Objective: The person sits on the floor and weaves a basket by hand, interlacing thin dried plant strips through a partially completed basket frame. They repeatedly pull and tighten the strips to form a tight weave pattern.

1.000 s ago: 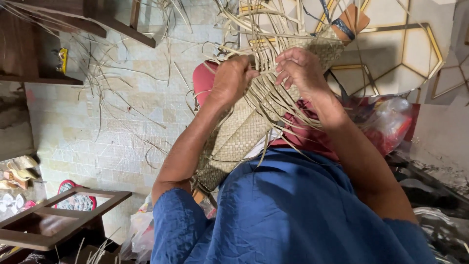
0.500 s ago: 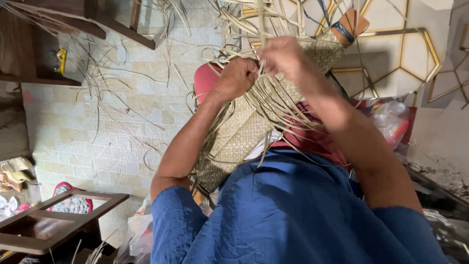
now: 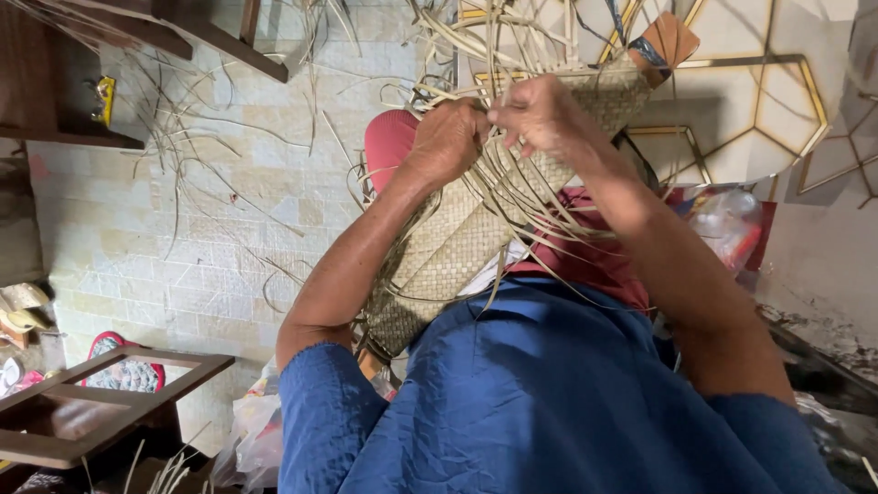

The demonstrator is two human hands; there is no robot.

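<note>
Pale tiled floor (image 3: 183,229) fills the left half of the frame, littered with loose dry strips, with a brown wooden frame (image 3: 101,402) poking in at the lower left and gold hexagon shapes against the wall at the upper right. Middle of the shot is the woven mat piece (image 3: 448,256), a long narrow panel of flat straw-coloured strips lying across the person's lap over the red cloth and blue shirt. Its long axis runs diagonally, from the lower left near the elbow up to the upper right of the frame, where the unwoven loose strands (image 3: 521,197) fan out. Both hands sit at that upper end, right next to each other, just about touching. The left hand (image 3: 448,137) is clenched down on the edge of the weave with strands bunched under it, knuckles up. The right hand (image 3: 540,114) is just to the right of it and a bit higher, fingers pinched on a few strands; exactly how many can't be made out. So the finished weave lies down and to the left of both grips, and the free ends trail off toward the right and bottom.
</note>
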